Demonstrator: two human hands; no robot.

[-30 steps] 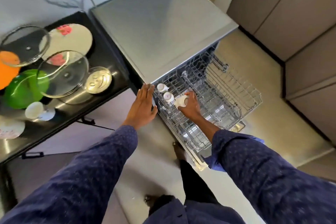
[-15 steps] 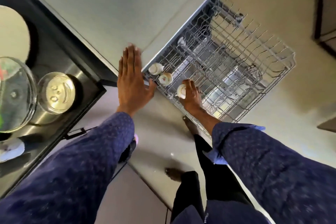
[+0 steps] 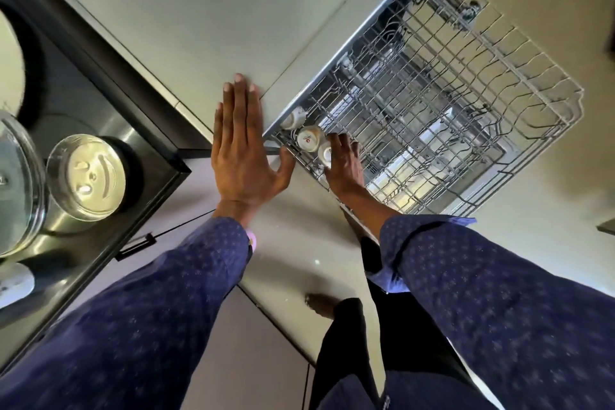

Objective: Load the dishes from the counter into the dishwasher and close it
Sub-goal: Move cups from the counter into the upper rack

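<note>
The dishwasher's wire upper rack (image 3: 539,130) is pulled out to the right of its grey top (image 3: 206,20). Three small white cups stand upside down in a row at the rack's near left corner: one (image 3: 293,119) under the top's edge, a second (image 3: 309,139) with a red mark, a third (image 3: 324,154). My right hand (image 3: 344,165) lies over the third cup, fingers extended across it. My left hand (image 3: 241,151) rests flat on the corner of the dishwasher top, fingers straight, thumb spread towards the rack.
On the black counter (image 3: 139,150) at left stand a glass bowl (image 3: 86,176) on a steel pot, a glass lid (image 3: 16,183) and a white dish (image 3: 15,283). The lower rack shows beneath the upper one. My legs and bare foot (image 3: 319,303) are on the floor below.
The view has tilted down and closer to the dishwasher. My right hand's fingers have loosened and straightened over the third cup, which now sits in the rack. My left hand stays flat on the top.
</note>
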